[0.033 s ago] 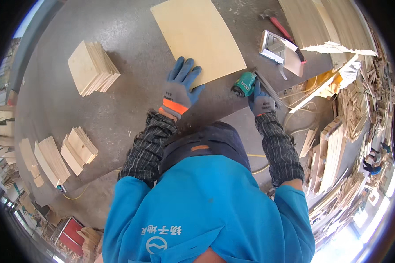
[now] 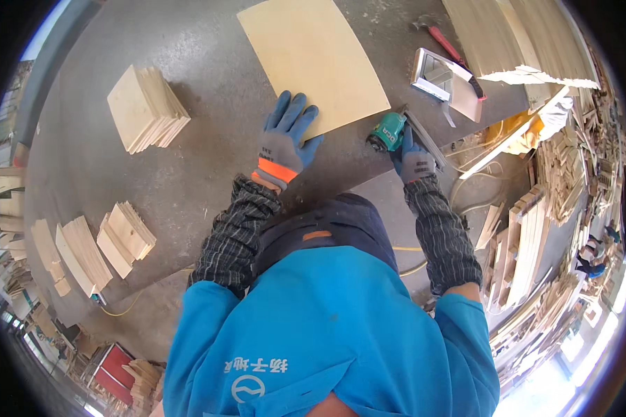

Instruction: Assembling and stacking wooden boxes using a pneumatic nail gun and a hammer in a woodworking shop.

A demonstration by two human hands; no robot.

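Observation:
My left hand [image 2: 289, 135], in a grey and blue work glove with an orange cuff band, lies with fingers stretched out on the near edge of a pale plywood sheet [image 2: 320, 62]. The sheet rests on the dark table [image 2: 215, 62]. At the sheet's near right corner my right hand [image 2: 414, 160], in a matching glove, is closed around a green nail gun [image 2: 388, 132]. A long grey magazine runs along the tool's right side. The hand hides part of its handle, and its nose is hard to make out.
A stack of wooden panels [image 2: 146, 111] stands to the left, with smaller piles of wood strips [image 2: 125, 240] nearer. Beyond my right hand lie a red-handled hammer [image 2: 446, 45] and an open box [image 2: 435, 75]. A large panel stack [image 2: 494, 42] occupies the far right. An air hose [image 2: 466, 182] hangs beside my right arm.

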